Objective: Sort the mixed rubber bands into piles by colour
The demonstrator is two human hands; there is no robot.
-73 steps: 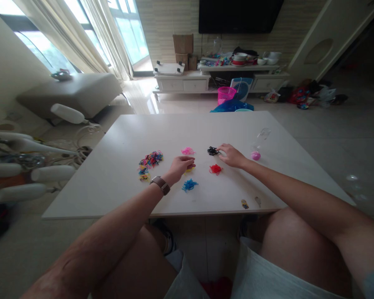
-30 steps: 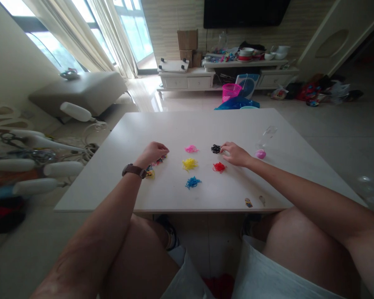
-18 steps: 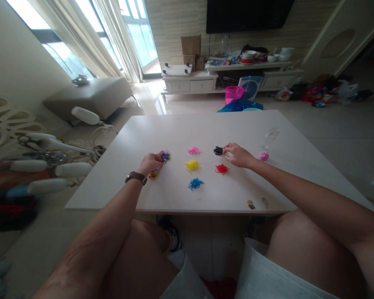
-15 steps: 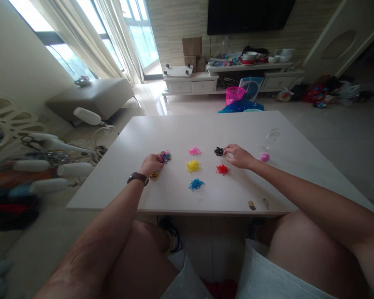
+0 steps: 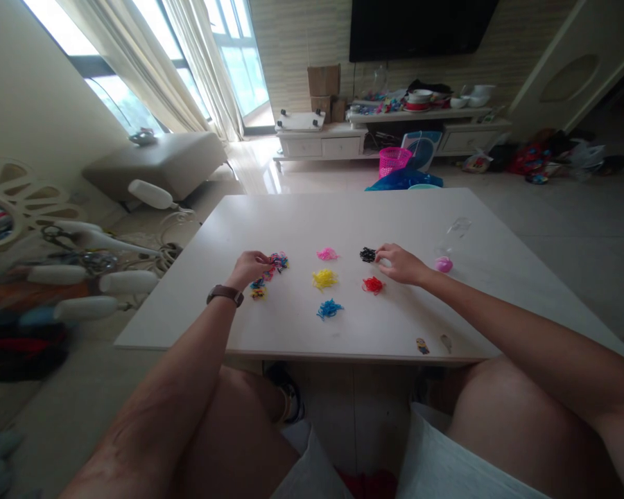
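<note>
L hand (image 5: 252, 267) at multicol. pile (image 5: 279, 262), R hand (image 5: 396, 264) at blk pile (image 5: 367, 255); both hands' fingers bent, gap & hold unclear.

I count six piles (image 5: 324, 279) (one mixed) and two hands (image 5: 249, 267) (image 5: 404, 265).

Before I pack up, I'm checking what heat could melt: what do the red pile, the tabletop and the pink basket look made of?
Red pile: probably rubber or soft plastic; bright, thin, curling strands, gloss unclear.
Tabletop: perhaps laminated or painted board; smooth satin finish, softly reflecting light.
Pink basket: likely plastic; evenly coloured, perforated wall, gloss unclear.
</note>
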